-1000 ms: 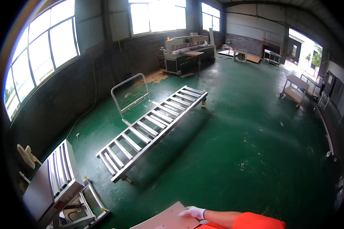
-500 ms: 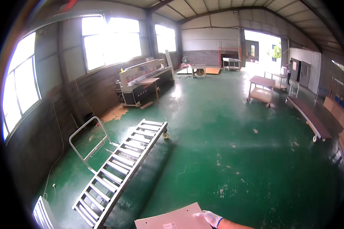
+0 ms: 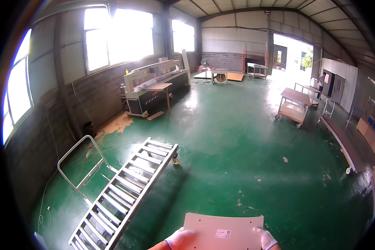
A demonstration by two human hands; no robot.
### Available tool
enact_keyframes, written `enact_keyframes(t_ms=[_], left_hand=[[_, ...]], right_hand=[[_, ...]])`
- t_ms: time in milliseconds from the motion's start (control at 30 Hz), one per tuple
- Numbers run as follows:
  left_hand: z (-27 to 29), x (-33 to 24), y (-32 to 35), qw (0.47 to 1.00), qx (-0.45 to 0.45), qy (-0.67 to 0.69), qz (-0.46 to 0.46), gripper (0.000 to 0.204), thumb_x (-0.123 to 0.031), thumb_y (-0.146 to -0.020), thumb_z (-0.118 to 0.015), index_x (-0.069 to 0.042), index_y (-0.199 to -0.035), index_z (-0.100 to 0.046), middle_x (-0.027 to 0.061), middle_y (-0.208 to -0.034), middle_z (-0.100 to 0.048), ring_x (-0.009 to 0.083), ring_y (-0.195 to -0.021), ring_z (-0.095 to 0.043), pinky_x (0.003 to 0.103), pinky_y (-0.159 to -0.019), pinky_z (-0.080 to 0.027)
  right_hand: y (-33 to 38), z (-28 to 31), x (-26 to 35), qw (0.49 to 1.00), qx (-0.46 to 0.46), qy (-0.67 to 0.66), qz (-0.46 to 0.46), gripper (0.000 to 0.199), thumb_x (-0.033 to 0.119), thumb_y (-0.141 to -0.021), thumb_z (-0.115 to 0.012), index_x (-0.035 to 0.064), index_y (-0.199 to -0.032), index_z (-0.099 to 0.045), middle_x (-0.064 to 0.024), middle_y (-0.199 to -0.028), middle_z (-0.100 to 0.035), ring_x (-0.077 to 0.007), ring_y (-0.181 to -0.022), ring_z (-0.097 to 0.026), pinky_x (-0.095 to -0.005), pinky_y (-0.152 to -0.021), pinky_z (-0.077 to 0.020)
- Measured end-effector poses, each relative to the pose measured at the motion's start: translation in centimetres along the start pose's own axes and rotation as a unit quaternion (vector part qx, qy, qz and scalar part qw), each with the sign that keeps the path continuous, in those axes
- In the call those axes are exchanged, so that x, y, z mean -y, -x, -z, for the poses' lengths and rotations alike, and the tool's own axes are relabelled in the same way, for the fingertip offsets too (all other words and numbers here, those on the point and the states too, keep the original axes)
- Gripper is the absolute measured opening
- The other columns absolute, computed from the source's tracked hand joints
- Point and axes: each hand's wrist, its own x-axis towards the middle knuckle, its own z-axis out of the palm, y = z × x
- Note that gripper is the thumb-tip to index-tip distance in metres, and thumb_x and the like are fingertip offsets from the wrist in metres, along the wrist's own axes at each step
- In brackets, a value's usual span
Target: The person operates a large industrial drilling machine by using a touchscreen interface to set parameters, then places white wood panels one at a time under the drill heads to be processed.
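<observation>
**Two-Hand Side-Edge Hold on a Flat Panel**

Change since the earlier frame: the panel has come round nearly square to the view, and a left hand, out of view half a second ago, is now visible at its left edge.

Fingers: the left hand (image 3: pixel 181 238), in a white knit glove with a blue-trimmed cuff, holds the left edge. The right hand (image 3: pixel 266 238), gloved alike, holds the right edge with its thumb near the top face. Finger spread beneath the panel is hidden and cannot be told.

Workpiece: the pale pinkish, flat rectangular panel (image 3: pixel 223 225) is at the lower edge of the view, between both hands. Its face carries a white printed label (image 3: pixel 223 233) and small dark holes (image 3: pixel 200 220).

Handling (judged): treat as stiff board of moderate weight. The smooth face may slide under knit gloves; corners may chip if knocked. Grip opposite side edges at mid-length, fingers under, thumbs on top. Do not lift by one corner.

Surroundings: a silver metal roller trolley (image 3: pixel 142 196) with a looped handle stands ahead and to the left, apart from the panel, on the glossy green floor (image 3: pixel 237 171).
</observation>
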Motion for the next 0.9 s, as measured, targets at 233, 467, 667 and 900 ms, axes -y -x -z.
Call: enact_keyframes(t_ms=[233,467,667,900], left_hand=[[0.0,-16.2,-21.6,0.998,-0.058,-0.035,0.013,0.058,-0.027,-0.098,-0.073,0.0,-0.145,-0.056,0.0134,-0.134,-0.068,0.0267,-0.115,-0.07,0.045,-0.101,-0.056],[2.7,-31.9,-34.4,0.99,-0.133,-0.002,-0.046,0.057,-0.032,-0.102,-0.068,0.0,-0.146,-0.055,0.0132,-0.139,-0.065,0.0275,-0.123,-0.065,0.046,-0.106,-0.052],[8.7,-42.9,-48.5,0.98,-0.167,0.074,-0.073,0.059,-0.036,-0.103,-0.066,0.0,-0.148,-0.054,0.0127,-0.143,-0.062,0.0271,-0.127,-0.062,0.046,-0.11,-0.048],[15.3,-63.1,-66.6,0.975,-0.171,0.114,-0.082,0.062,-0.04,-0.104,-0.063,0.0,-0.151,-0.052,0.0121,-0.148,-0.058,0.0266,-0.132,-0.057,0.045,-0.114,-0.044]], right_hand=[[-22.7,-2.6,11.9,0.999,-0.008,-0.026,0.018,0.052,0.03,-0.092,-0.078,-0.002,-0.132,-0.066,-0.0143,-0.119,-0.073,-0.0235,-0.106,-0.071,-0.0393,-0.094,-0.0571],[-44.9,-10.4,28.4,0.998,0.054,0.037,-0.005,0.05,0.029,-0.093,-0.077,-0.0015,-0.131,-0.067,-0.0141,-0.118,-0.073,-0.0234,-0.105,-0.071,-0.0393,-0.093,-0.0571],[-66.9,-19.0,38.2,0.99,0.105,0.09,-0.024,0.048,0.029,-0.093,-0.077,-0.0011,-0.13,-0.068,-0.014,-0.118,-0.074,-0.0234,-0.105,-0.071,-0.0394,-0.093,-0.057],[-88.5,-29.4,51.9,0.993,0.084,0.08,-0.018,0.046,0.028,-0.093,-0.076,-0.0007,-0.129,-0.069,-0.0138,-0.117,-0.074,-0.0233,-0.104,-0.071,-0.0394,-0.093,-0.057]])
